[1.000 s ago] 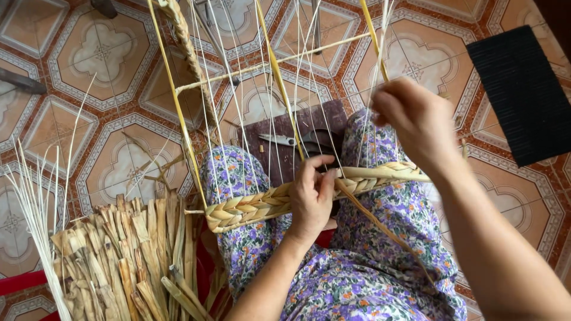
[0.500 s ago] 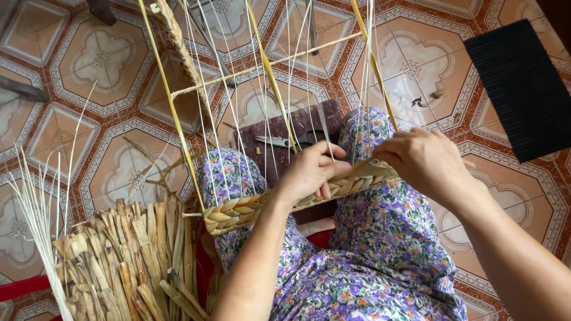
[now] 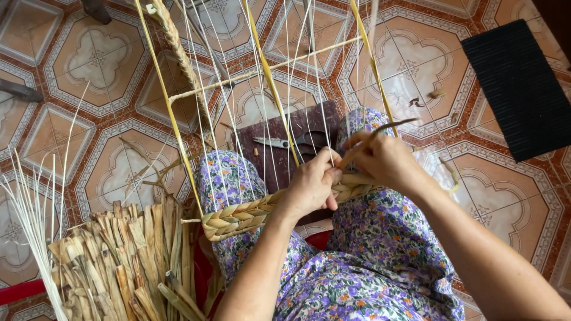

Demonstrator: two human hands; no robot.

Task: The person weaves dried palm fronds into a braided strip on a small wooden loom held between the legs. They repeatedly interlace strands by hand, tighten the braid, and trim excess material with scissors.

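The braided band (image 3: 250, 215) is gripped by the left hand (image 3: 310, 185) at frame centre; a strand (image 3: 380, 128) is pinched by the right hand (image 3: 380, 159); bare floor (image 3: 47, 119) lies upper left.

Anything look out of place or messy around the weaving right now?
Only small litter: dry fibre scraps lie loose on the tiled floor beyond the frame. Both hands, left hand and right hand, grip the braided band.
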